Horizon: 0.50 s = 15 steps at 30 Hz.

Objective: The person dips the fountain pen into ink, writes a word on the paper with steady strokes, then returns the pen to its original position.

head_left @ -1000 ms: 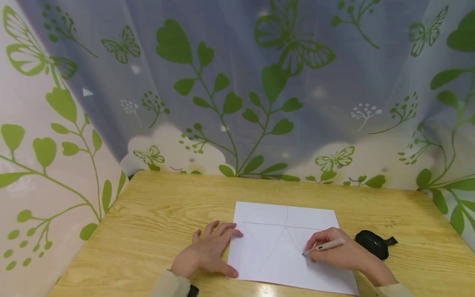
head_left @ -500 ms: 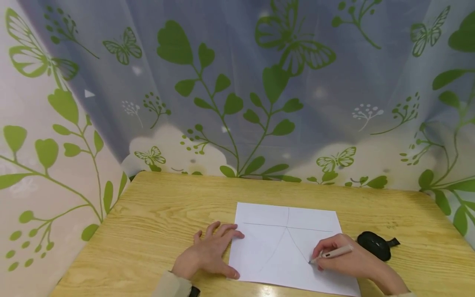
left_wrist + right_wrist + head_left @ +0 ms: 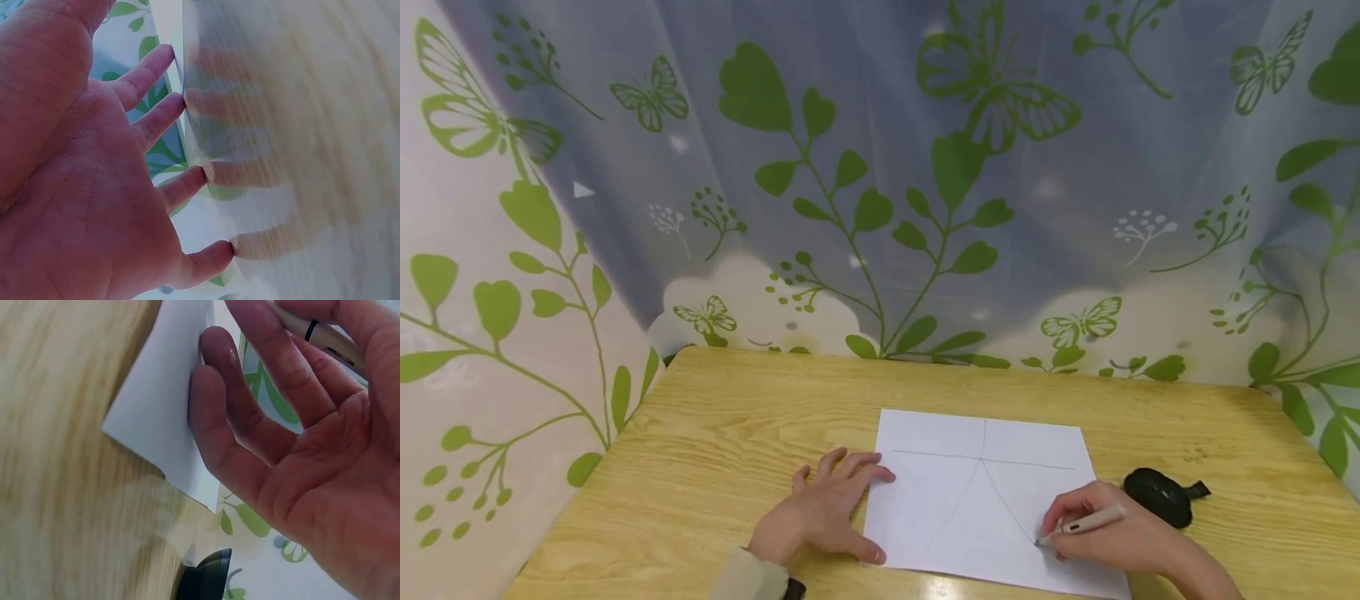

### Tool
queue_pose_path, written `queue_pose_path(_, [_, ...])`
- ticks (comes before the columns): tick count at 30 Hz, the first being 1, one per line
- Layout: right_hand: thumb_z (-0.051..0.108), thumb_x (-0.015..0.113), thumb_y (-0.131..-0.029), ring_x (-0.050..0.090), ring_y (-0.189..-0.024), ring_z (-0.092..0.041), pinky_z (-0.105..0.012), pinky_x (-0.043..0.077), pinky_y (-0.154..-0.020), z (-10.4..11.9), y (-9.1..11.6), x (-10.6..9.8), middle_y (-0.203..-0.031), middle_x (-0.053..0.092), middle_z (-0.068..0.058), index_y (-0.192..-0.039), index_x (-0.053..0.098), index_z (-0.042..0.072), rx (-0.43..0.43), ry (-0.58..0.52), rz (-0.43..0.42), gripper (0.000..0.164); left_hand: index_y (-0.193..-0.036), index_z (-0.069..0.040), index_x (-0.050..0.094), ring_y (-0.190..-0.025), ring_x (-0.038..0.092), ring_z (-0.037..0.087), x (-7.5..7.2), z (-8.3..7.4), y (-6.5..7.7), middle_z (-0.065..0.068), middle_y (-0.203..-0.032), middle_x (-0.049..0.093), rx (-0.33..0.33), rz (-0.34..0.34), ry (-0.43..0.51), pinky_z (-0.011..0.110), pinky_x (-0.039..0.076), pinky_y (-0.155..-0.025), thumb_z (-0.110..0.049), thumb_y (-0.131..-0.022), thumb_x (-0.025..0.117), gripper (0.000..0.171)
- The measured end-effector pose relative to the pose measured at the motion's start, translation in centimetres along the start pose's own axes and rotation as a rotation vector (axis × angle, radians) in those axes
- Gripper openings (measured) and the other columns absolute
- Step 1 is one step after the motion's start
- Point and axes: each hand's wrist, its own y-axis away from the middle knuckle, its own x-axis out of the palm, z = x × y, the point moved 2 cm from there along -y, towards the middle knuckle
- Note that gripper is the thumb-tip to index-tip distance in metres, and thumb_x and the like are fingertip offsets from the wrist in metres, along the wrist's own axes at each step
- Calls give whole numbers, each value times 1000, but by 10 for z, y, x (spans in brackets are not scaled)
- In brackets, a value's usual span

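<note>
A sheet of white paper (image 3: 955, 517) lies on the wooden table, bearing a horizontal line, a short vertical line above it and two slanting lines that spread downward from their crossing. My right hand (image 3: 1112, 529) pinches a light-coloured pen (image 3: 1093, 520), its tip at the lower end of the right slanting line. In the right wrist view the pen (image 3: 325, 339) shows between thumb and fingers, and the other fingertips rest by the paper (image 3: 169, 394). My left hand (image 3: 823, 508) lies spread at the paper's left edge, thumb and fingertips on it; its fingertips (image 3: 219, 250) press down in the left wrist view.
A small black case (image 3: 1157, 497) with a strap sits right of the paper, close to my right hand. Behind the wooden table (image 3: 760, 400) hangs a curtain (image 3: 865, 208) with green leaves and butterflies. Something dark (image 3: 793, 588) shows at my left cuff.
My right hand has moved down and to the right with the pen, and the right slanting line has grown longer. My left hand stays in place on the paper's edge.
</note>
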Motion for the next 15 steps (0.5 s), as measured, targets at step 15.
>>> queue_pose_path(15, [12, 72, -90, 42, -59, 4, -18, 37, -53, -9, 9, 0, -64, 57, 13, -96, 76, 7, -7, -102, 76, 8, -144, -32, 46, -151, 20, 46, 0, 0, 0, -4, -164, 31, 3, -4, 0, 86, 18, -106, -59, -71, 87, 87])
